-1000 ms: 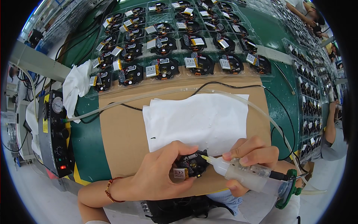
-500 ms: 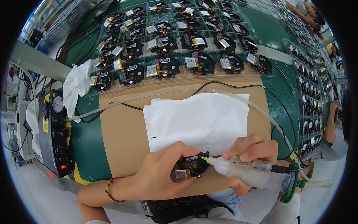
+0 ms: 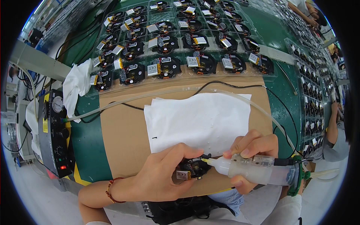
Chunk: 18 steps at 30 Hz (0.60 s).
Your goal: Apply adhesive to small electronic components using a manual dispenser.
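The left hand's grip (image 3: 165, 174) is closed around a round black electronic module (image 3: 197, 167), thumb and index finger on its rim; a flat silver rectangular battery (image 3: 183, 175) with a yellow edge sits at the module's left. The module is held on the person's side of a rectangular white cloth sheet (image 3: 198, 120), near that sheet's closest edge. The right hand's grip (image 3: 249, 161) is wrapped around a translucent plastic syringe (image 3: 258, 173) with a green end flange; its yellow nozzle (image 3: 208, 161) meets the module's right part, though I cannot tell whether they touch.

Under the white sheet lies brown cardboard (image 3: 123, 146), on a green worktop (image 3: 88, 153). A clear flexible tube (image 3: 258, 107) arcs past the sheet's far edge. Left of the sheet stands a black control box (image 3: 56, 138) with a round gauge; beyond the sheet, a clear plastic tray (image 3: 161, 18) carries rows of similar black modules (image 3: 169, 67).
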Each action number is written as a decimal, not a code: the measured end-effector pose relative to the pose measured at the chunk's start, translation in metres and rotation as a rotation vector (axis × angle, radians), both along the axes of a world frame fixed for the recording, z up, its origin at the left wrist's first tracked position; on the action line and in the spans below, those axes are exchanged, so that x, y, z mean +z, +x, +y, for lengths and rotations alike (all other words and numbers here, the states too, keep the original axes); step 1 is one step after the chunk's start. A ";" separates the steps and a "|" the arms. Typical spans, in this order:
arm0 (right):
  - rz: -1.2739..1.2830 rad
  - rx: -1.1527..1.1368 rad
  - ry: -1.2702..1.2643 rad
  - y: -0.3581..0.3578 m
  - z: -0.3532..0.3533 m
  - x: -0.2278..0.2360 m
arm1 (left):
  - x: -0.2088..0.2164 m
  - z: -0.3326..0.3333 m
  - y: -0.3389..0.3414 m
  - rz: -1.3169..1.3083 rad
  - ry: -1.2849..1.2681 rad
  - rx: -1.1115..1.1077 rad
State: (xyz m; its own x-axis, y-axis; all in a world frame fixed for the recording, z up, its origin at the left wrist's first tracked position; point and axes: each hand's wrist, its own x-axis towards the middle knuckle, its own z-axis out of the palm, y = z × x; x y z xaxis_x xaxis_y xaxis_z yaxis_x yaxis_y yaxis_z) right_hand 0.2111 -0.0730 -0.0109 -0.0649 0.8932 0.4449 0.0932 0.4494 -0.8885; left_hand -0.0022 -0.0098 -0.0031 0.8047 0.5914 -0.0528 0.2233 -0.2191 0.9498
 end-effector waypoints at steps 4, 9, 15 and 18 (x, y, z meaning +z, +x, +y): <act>0.014 -0.013 -0.020 -0.002 0.000 0.000 | 0.000 0.000 0.000 0.011 -0.017 0.001; 0.038 -0.030 -0.023 -0.004 0.000 0.001 | -0.001 -0.001 0.001 0.013 -0.025 -0.008; 0.214 -0.090 -0.011 -0.011 0.000 -0.003 | -0.005 -0.002 0.002 -0.056 0.008 0.040; 0.217 -0.094 -0.017 -0.012 0.000 -0.004 | -0.004 -0.002 0.003 -0.050 0.002 0.039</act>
State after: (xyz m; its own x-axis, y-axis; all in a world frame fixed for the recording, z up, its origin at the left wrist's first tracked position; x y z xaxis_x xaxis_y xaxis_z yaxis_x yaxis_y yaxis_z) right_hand 0.1992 -0.0734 -0.0148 0.1150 0.8982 0.4243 -0.0599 0.4326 -0.8996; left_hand 0.0004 -0.0120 -0.0076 0.7829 0.6220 -0.0121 0.1843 -0.2133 0.9595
